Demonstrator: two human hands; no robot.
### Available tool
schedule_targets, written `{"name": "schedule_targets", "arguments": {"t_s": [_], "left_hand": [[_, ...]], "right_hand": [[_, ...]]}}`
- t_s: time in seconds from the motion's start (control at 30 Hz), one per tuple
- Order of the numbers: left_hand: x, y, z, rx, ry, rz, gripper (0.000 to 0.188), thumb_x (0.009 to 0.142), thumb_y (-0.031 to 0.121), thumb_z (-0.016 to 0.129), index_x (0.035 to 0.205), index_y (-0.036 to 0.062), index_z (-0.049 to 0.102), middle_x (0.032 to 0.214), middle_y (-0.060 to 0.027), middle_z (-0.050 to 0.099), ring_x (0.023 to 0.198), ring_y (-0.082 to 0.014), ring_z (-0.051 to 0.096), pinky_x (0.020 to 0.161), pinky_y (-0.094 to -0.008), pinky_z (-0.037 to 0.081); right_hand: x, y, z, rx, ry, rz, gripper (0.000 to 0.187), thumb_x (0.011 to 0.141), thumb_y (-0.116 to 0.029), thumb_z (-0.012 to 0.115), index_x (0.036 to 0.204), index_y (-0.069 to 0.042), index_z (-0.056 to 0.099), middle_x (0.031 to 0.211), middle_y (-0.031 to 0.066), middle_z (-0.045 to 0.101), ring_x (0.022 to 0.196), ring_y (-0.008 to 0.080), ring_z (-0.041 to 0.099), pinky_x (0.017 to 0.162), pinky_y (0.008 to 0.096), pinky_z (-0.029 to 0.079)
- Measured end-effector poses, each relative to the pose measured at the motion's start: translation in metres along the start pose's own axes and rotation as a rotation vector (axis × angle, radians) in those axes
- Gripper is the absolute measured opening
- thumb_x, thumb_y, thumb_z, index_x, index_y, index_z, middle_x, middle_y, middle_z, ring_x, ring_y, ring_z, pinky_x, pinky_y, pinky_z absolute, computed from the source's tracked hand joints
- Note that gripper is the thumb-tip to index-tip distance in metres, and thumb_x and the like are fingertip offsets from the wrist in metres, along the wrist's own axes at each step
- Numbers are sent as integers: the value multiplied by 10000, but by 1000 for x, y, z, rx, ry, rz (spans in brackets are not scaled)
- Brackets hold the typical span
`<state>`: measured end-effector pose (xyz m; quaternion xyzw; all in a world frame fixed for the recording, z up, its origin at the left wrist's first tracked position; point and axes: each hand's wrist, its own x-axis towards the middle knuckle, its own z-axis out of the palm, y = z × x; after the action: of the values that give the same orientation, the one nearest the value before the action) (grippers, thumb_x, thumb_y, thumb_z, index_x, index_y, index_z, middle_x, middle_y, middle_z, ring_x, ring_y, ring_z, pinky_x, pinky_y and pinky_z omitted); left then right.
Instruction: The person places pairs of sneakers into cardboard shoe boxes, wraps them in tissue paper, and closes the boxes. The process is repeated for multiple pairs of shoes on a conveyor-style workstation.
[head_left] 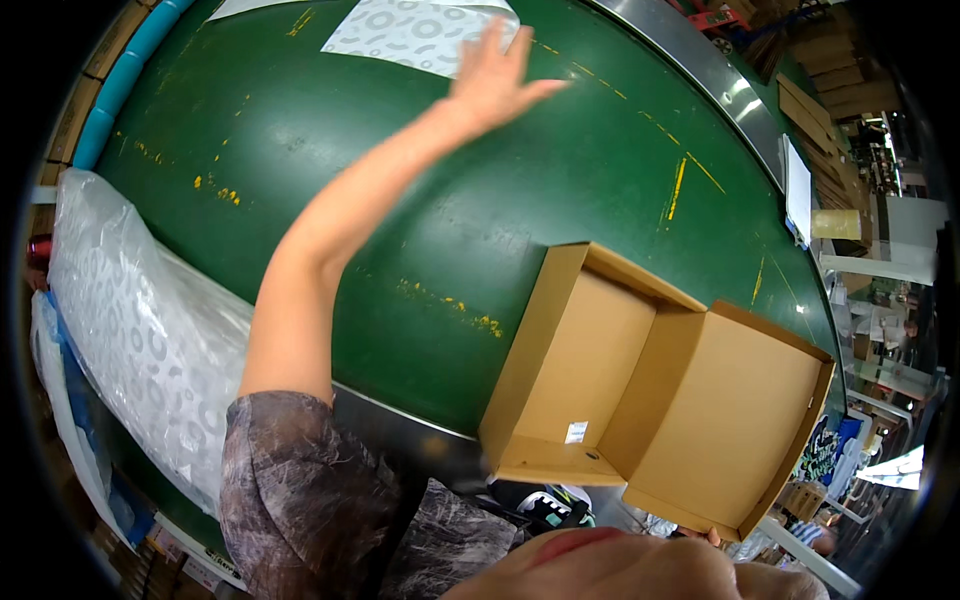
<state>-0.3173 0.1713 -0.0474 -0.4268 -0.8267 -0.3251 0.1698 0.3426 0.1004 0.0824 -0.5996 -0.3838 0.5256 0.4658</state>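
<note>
Readable text: none | white label (576, 432) inside brown box (655, 385): print seemingly too small

Place: looks like a packing workshop or factory floor.
Work surface: a long, scuffed green top with a shiny metal edge (735, 95) spans the middle of the frame.
Packaging: an open brown cardboard box with a hinged lid (745, 420) stands lower right; a clear plastic bag of white, grey-ringed sheets (150, 330) lies at left.
Stock: flat brown cardboard pieces (808, 118) pile up, upper right.
Paperwork: a white-papered clipboard (797, 190), right edge.
</note>
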Motion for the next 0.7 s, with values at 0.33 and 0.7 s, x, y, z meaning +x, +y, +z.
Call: {"name": "schedule_targets", "arguments": {"t_s": [0.33, 0.7], "left_hand": [[-13, -99, 45, 460, -496, -4, 226, 791, 182, 464, 875, 35, 613, 951, -106, 590, 947, -251, 524, 817, -474, 392], [-36, -71, -32, -39, -209, -248, 388, 800, 386, 517, 927, 21, 551, 1036, -190, 534, 914, -354, 527, 772, -436, 431]], "right_hand": [[1, 3, -13, 73, -10, 65, 613, 660, -54, 610, 1226, -26, 376, 1208, 142, 450, 1095, 264, 453, 885, 416, 396], [0, 5, -21, 204, -108, 69, 610, 665, -72, 625, 1223, -42, 380, 1192, 127, 462, 1083, 260, 459, 860, 432, 421]]}}
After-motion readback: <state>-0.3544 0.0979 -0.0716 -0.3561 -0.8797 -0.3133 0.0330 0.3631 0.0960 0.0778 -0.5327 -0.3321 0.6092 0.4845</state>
